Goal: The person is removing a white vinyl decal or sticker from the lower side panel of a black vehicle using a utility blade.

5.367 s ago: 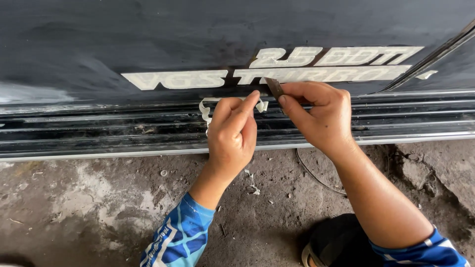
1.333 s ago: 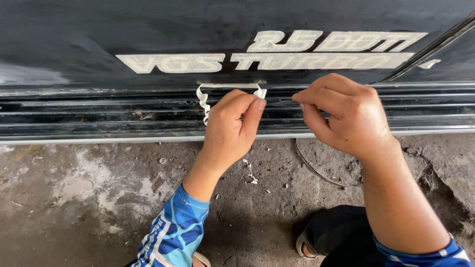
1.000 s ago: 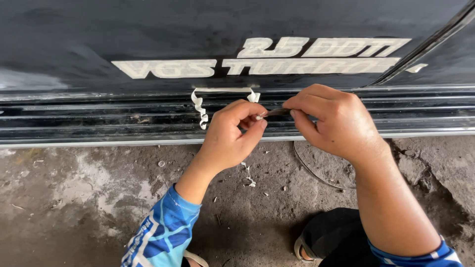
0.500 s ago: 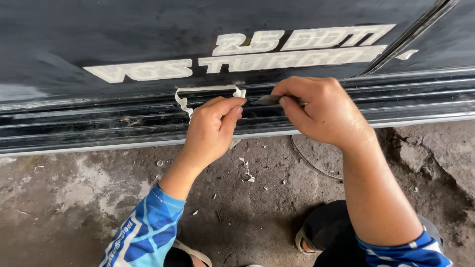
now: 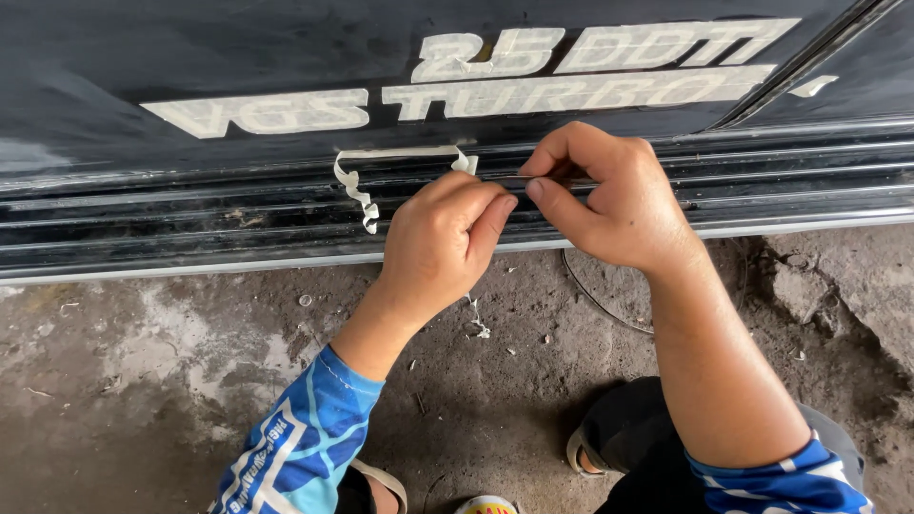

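My left hand (image 5: pixel 440 243) is pressed against the lower black body panel (image 5: pixel 190 67) of a vehicle, fingers curled beside a curling strip of peeled pale sticker film (image 5: pixel 357 186). My right hand (image 5: pixel 614 195) pinches a thin dark blade-like tool (image 5: pixel 509 179) whose tip lies against the ribbed sill moulding (image 5: pixel 171 214), right next to my left fingertips. Pale decal lettering (image 5: pixel 476 81) runs across the panel just above both hands. Most of the tool is hidden inside my right fist.
Stained concrete floor (image 5: pixel 143 381) lies below the sill, with small pale scraps of film (image 5: pixel 479 328) scattered on it. A thin wire loop (image 5: pixel 595 300) lies on the ground by my right wrist. My sandalled foot (image 5: pixel 590 447) shows at the bottom.
My right hand has brought the tool back to the sill beside my left fingers. The peeled strip hangs curled to the left. The view has shifted slightly.
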